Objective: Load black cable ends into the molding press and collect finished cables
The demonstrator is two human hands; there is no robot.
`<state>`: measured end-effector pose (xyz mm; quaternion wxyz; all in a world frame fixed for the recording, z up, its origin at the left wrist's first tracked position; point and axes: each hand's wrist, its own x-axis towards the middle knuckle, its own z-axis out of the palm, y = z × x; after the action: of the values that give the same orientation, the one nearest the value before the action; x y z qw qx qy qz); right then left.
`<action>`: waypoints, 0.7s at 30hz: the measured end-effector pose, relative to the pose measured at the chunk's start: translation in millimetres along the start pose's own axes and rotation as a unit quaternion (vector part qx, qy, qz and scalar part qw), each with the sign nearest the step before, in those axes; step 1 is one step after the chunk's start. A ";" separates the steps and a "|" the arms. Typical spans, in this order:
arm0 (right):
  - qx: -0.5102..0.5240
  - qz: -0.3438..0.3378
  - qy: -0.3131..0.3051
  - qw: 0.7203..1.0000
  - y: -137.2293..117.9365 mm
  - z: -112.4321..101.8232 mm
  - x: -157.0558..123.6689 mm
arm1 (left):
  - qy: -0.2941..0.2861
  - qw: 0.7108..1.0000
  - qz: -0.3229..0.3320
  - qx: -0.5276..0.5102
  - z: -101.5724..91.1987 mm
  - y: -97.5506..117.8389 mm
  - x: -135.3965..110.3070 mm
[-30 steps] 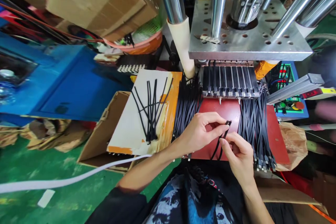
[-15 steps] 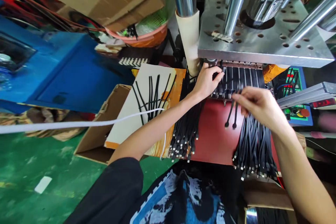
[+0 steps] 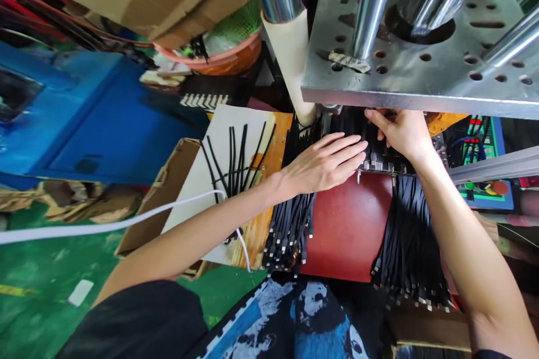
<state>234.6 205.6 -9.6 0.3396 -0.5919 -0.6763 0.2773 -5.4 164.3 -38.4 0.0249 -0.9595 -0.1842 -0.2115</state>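
Note:
My left hand (image 3: pixel 330 164) lies flat with its fingers stretched out, the fingertips over the left part of a metal mould (image 3: pixel 385 165) that holds a row of flat black cables (image 3: pixel 379 148). My right hand (image 3: pixel 406 133) reaches to the back of the mould, close under the press plate. Its fingers are bent with the thumb near the index finger; what they hold, if anything, is hidden. Bunches of black cables with metal plugs hang on both sides, a left bunch (image 3: pixel 290 224) and a right bunch (image 3: pixel 412 241).
The thick steel press plate (image 3: pixel 404 92) hangs just above my hands, beside a sleeved column (image 3: pixel 288 61). A red surface (image 3: pixel 349 230) lies in front of the mould. White board (image 3: pixel 197 179) with black strips is at left; a control box (image 3: pixel 501 174) stands at right.
My left hand has opened from a pinch and moved down across the mould. My right hand has moved up and back under the plate; the two cables hanging from it no longer show.

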 end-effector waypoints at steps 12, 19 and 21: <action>-0.134 -0.066 0.072 0.986 -10.2 -5.7 -38.5 | -0.064 0.985 -0.144 0.066 -5.8 52.3 15.3; -0.413 -0.080 -0.035 0.907 -21.6 -1.7 -68.2 | -0.069 0.976 -0.206 -0.001 -8.6 38.2 38.6; -0.426 -0.079 -0.022 0.901 -21.9 5.0 -48.0 | -0.071 0.971 -0.227 -0.009 -7.5 22.2 50.6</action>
<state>220.6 155.1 -1.8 0.0610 -0.6190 -0.7813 -0.0522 42.3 160.1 -9.9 -0.0455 -0.9052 -0.3968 -0.1449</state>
